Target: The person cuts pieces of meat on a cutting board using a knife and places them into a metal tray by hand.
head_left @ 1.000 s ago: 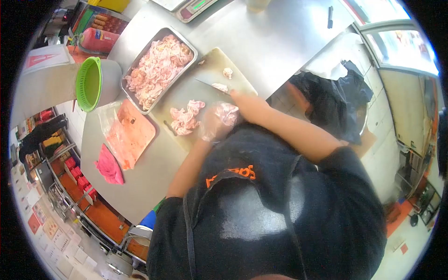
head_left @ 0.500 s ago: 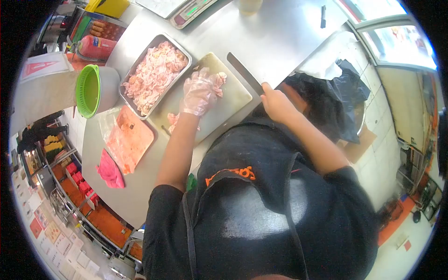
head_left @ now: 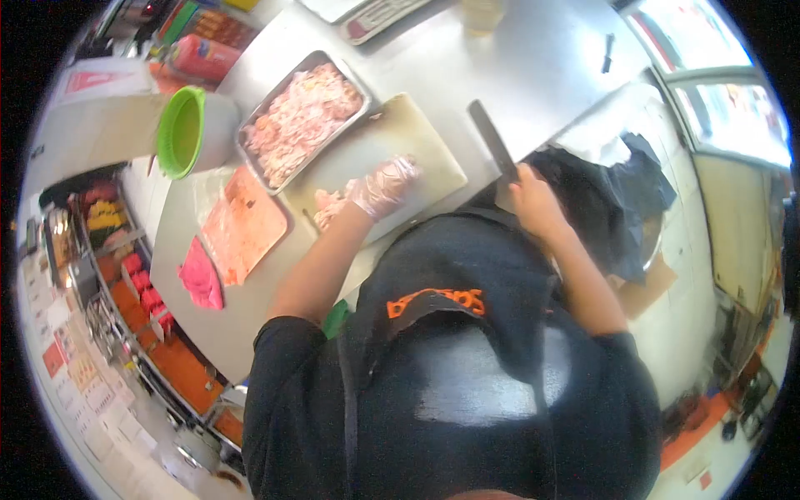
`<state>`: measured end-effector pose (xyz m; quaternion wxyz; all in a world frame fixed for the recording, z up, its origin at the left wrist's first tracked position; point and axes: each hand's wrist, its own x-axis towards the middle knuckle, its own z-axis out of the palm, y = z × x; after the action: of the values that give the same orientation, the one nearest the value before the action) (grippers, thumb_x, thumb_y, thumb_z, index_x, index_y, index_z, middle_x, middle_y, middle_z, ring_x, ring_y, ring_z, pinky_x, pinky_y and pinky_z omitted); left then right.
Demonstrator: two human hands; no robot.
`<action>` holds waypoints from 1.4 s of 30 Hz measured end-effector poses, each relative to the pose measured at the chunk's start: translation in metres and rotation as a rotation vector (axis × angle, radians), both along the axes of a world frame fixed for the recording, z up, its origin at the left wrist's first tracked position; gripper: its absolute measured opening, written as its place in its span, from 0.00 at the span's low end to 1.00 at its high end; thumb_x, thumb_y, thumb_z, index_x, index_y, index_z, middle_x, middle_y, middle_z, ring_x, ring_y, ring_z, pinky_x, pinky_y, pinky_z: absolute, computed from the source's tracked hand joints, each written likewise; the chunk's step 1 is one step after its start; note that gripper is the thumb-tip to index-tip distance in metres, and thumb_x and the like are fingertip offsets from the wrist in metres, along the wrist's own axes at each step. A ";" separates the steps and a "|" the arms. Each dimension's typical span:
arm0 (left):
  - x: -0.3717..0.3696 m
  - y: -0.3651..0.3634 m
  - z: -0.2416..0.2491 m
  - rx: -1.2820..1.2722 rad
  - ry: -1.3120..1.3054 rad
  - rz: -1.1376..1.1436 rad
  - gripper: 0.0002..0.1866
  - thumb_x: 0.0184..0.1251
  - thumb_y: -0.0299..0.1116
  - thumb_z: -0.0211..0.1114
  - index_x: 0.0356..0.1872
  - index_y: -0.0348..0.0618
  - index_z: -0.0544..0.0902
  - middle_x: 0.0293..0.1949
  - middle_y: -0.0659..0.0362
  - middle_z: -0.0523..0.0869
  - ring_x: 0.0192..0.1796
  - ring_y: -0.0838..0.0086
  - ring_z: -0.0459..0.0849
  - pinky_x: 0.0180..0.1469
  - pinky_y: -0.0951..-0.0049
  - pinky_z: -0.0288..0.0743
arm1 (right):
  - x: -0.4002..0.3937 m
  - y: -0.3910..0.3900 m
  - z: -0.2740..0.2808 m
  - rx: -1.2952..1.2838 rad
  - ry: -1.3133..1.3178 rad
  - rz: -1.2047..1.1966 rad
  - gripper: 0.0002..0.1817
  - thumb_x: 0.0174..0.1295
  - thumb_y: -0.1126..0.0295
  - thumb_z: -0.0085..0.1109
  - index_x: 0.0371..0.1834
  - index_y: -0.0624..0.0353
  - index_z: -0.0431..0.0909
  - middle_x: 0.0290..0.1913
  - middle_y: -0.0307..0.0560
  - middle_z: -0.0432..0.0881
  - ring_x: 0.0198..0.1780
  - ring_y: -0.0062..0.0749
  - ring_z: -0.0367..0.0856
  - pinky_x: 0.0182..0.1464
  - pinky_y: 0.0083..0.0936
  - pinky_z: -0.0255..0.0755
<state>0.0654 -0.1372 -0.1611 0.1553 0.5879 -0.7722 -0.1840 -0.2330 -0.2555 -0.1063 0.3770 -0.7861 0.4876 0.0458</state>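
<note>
My left hand (head_left: 385,188), in a clear plastic glove, is closed above the near part of the white cutting board (head_left: 425,137); what it holds, if anything, is hidden. Pale raw meat pieces (head_left: 329,207) lie on the board beside its wrist. In my bare right hand (head_left: 536,200) is the handle of a large knife (head_left: 492,137), its blade pointing up and away past the board's right side. A metal tray (head_left: 363,104) heaped with raw meat (head_left: 304,117) stands at the board's left edge.
Left of the board are a pink-stained board (head_left: 250,225), a pink cloth (head_left: 200,275) and a green-rimmed bucket (head_left: 181,133). Scales (head_left: 387,17), a container (head_left: 483,15) and a black marker (head_left: 607,53) are farther back. Black plastic (head_left: 612,187) lies at the right.
My left hand has moved nearer to me over the board and closed; the meat piece once at its fingers no longer shows. The knife stands more upright. The whole view has shifted.
</note>
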 end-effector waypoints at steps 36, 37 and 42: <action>0.148 -0.012 0.044 0.265 -0.373 1.429 0.42 0.61 0.56 0.60 0.77 0.58 0.60 0.79 0.46 0.51 0.80 0.59 0.52 0.78 0.57 0.50 | -0.032 -0.029 0.032 -0.016 -0.047 0.064 0.13 0.69 0.70 0.51 0.52 0.64 0.65 0.35 0.69 0.82 0.42 0.70 0.80 0.41 0.55 0.72; 0.146 -0.015 0.064 0.450 -0.549 1.179 0.41 0.61 0.54 0.60 0.75 0.55 0.62 0.78 0.44 0.53 0.79 0.57 0.54 0.78 0.60 0.50 | -0.034 -0.030 0.035 0.031 -0.017 0.056 0.14 0.68 0.70 0.51 0.52 0.64 0.65 0.36 0.69 0.82 0.42 0.69 0.80 0.42 0.54 0.73; 0.199 0.005 -0.001 0.121 -0.477 1.320 0.34 0.59 0.48 0.62 0.68 0.46 0.73 0.71 0.44 0.69 0.73 0.57 0.67 0.76 0.64 0.56 | -0.046 -0.026 0.034 -0.056 -0.019 0.054 0.13 0.68 0.70 0.51 0.52 0.64 0.66 0.36 0.68 0.83 0.43 0.68 0.81 0.43 0.53 0.73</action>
<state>0.2646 -0.1326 -0.1621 0.0279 0.9655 -0.2556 0.0402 -0.2791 -0.2813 -0.0723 0.3583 -0.8096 0.4636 0.0348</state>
